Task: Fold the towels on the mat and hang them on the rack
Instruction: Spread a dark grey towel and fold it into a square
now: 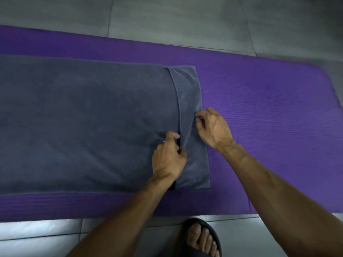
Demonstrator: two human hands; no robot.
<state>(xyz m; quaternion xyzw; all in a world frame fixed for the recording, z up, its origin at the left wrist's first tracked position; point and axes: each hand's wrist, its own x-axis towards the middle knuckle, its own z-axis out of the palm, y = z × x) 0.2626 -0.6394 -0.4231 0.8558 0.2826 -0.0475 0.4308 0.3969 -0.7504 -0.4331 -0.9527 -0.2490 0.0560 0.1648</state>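
While the purple mat [259,93] lies across grey floor tiles [185,19], bare to the right, a dark grey towel [83,123] covers its left part, right end folded into a strip. Left hand [168,156] pinches the strip's inner edge; right hand [211,127] grips its outer edge. A sandalled foot [201,238] stands below.

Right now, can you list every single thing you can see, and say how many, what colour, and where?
Towel: one, dark grey-blue, spread flat on the mat, a narrow strip folded over at its right end.
Mat: one, purple, ribbed, lying across the floor.
Floor tiles: grey, beyond and in front of the mat.
Sandal: one, black, on a foot at the bottom edge.
Ring: one, silvery, on the left hand.
Left hand: one, grip pinching the folded strip's edge.
Right hand: one, grip on the towel's right edge.
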